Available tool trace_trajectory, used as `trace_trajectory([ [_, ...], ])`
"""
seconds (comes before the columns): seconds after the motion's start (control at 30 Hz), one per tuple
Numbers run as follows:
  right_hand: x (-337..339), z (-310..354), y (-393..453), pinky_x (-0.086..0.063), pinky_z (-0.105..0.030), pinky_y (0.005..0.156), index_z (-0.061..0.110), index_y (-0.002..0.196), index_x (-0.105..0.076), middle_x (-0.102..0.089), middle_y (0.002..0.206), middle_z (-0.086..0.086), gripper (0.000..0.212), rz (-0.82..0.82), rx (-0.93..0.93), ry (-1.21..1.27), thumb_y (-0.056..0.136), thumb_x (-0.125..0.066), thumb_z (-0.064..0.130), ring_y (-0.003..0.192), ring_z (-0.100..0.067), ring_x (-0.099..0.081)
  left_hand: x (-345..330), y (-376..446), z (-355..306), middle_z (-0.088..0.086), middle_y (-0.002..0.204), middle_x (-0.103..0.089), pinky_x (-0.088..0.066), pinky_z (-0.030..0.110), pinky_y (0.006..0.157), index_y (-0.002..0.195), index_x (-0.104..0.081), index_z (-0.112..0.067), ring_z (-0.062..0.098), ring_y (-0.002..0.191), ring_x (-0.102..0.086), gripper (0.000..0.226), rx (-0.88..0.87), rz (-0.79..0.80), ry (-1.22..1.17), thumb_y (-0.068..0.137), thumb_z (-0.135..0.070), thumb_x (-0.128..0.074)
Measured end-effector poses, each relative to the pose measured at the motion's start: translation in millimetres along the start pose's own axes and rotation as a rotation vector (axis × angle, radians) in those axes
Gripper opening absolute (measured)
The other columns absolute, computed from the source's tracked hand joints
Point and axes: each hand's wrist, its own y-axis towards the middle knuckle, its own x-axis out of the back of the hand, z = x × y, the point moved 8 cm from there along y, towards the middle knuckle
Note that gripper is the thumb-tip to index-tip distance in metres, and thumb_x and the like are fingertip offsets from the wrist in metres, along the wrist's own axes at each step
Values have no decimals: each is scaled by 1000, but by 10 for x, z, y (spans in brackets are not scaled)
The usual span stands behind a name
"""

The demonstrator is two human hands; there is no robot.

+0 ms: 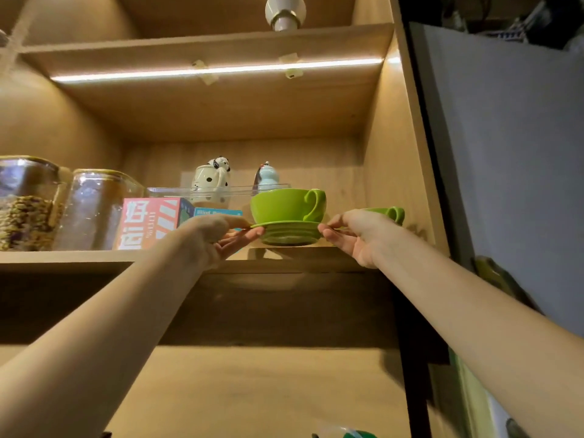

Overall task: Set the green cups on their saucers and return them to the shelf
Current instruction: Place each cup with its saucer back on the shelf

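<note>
Green cup [286, 204] sits upright on saucer [289, 230]; left hand [218, 235] and right hand [354, 233] pinch opposite rims.

Glossy green cup [286, 205] and saucer [287, 232] — matt wood shelf [94, 257].

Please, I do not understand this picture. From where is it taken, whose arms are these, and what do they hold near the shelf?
There is one picture only, from a camera worn on a person's head, looking up at a wooden cupboard. The two bare arms are that person's own. The left hand and the right hand each pinch one side of a green saucer, and a green cup stands on it. The saucer is at the front edge of the shelf; I cannot tell if it touches the board. A second green cup shows behind the right hand. Also on the shelf: two glass jars, a pink box and a spotted dog figure.
</note>
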Motion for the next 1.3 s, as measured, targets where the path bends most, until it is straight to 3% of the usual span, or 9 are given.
trace_trajectory([
  [0.2, -50, -118, 107, -45, -15, 29, -1, 77, -51, -59, 64, -17, 14, -4, -8, -75, 88, -48, -8, 24, -11, -55, 90, 160, 114, 13, 32, -57, -45, 17, 29, 69, -52, 0, 12, 26, -55, 14, 49, -121, -23, 82, -1, -57],
  [0.33, -102, -146, 176, -44, -15, 28, -1, 71, -50, -58, 36, -11, 19, 30, 0, -117, 90, -48, -4, 22, -9, -53, 120, 221, 155, 13, 33, -57, -43, 18, 28, 69, -51, 0, 12, 27, -56, 14, 60, -144, -55, 82, 1, -56],
  [0.4, -122, -163, 206, -43, -14, 27, 0, 69, -48, -58, 49, -13, 23, 21, -6, -157, 92, -46, -1, 20, -9, -51, 139, 259, 180, 14, 36, -59, -47, 19, 31, 74, -50, 0, 13, 30, -59, 11, 62, -157, -71, 80, 1, -59],
  [0.63, -156, -186, 205, -43, -15, 26, 0, 117, -51, -64, 44, -12, 27, 63, -86, -330, 97, -41, 15, 23, -8, -52, 145, 319, 214, 16, 37, -60, -44, 20, 28, 119, -43, -1, 16, 30, -59, 42, 43, -208, -86, 80, -1, -60],
  [0.93, -257, -236, 20, -46, -17, 30, -2, 81, -44, -68, 58, -16, 33, 235, -167, -266, 99, -30, 22, 28, -9, -52, 106, 235, 166, 19, 71, -60, -51, 24, 37, 103, -41, 0, 15, 32, -60, 25, -120, -263, 8, 85, -10, -56],
  [1.07, -81, -104, -48, -55, -25, 45, -7, 111, -51, -62, 75, -16, 32, 48, 153, -451, 98, -34, 15, 58, -21, -63, 195, 14, -181, 25, 88, -68, -59, 39, 58, 91, -59, -4, 26, 61, -67, 24, -634, -510, 590, 93, -18, -40],
  [1.13, -23, 18, -194, -58, -34, 77, 2, 127, -51, -66, 98, -14, 35, -67, 505, -681, 97, -36, 14, 88, -25, -66, 101, -138, -247, 21, 105, -67, -54, 44, 80, 108, -61, -5, 31, 90, -65, 32, -792, -566, 831, 90, -19, -39],
  [1.2, -117, -7, -429, -33, -24, 105, 11, 136, -44, -56, 133, -8, 40, -48, 741, -940, 97, -36, 14, 124, -21, -51, -15, -120, -143, 18, 127, -57, -39, 40, 97, 123, -54, -8, 30, 115, -53, 41, -754, -458, 956, 89, -24, -37],
  [1.3, -282, -214, -468, -10, -18, 109, 16, 146, -24, -29, 154, 2, 49, 86, 809, -1203, 98, -33, 22, 142, -12, -21, -108, -47, 62, 17, 135, -50, -20, 40, 110, 123, -49, -6, 27, 128, -39, 58, -664, -317, 1081, 78, -33, -25],
])
